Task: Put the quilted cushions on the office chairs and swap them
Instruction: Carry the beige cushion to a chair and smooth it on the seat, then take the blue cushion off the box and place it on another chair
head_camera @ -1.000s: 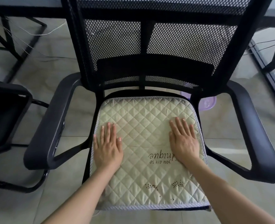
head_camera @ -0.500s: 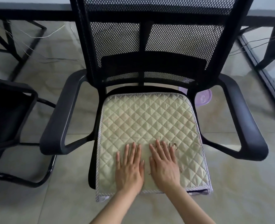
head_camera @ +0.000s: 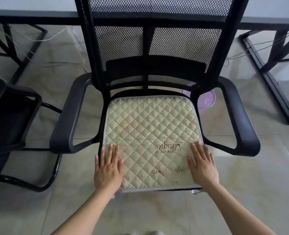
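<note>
On the office chair [head_camera: 150,73], flat open left hand [head_camera: 108,170] and right hand [head_camera: 202,165] have spread apart to the cream quilted cushion [head_camera: 150,133]'s front corners.

The only readable lettering is stitched in dark brown thread on the cream quilted cushion [head_camera: 150,133], and it stands upside down as seen from the head camera. The larger line, in looping script, reads "Unique" [head_camera: 167,146]. Just beneath it on the near side, in small plain letters, runs "you are so" [head_camera: 164,152]. Both lines lie between the two hands, about level with the fingers of the left hand [head_camera: 108,168] and nearer to the fingers of the right hand [head_camera: 202,164]. The small brown dotted clusters [head_camera: 180,169] nearer the front edge form no letters.
</note>
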